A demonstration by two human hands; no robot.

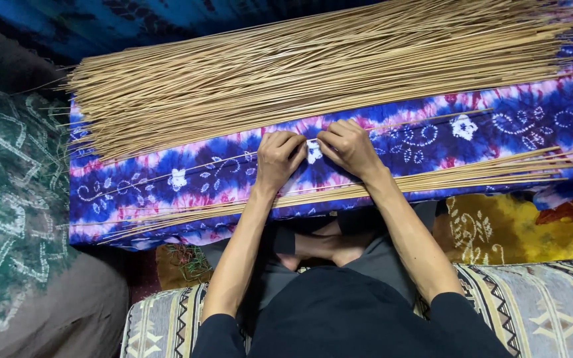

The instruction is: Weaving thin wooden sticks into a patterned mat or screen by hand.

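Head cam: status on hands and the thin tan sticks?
Left hand and right hand both pinched shut on one thin tan stick over blue-purple tie-dye cloth. Large stick pile beyond, smaller bundle nearer. Nothing blocking.

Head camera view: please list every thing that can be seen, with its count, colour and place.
thin sticks, large pile: too many to count, tan, far side of the blue cloth
thin sticks, small bundle: many, tan, near edge of the cloth
single stick: one, tan, pinched by both hands
tie-dye cloth: one, blue, purple and pink with white flowers, over the raised surface
green patterned cloth: one, left
yellow cloth: one, right
striped cushion: one, beige, bottom
left hand: closed on the stick
right hand: closed on the stick
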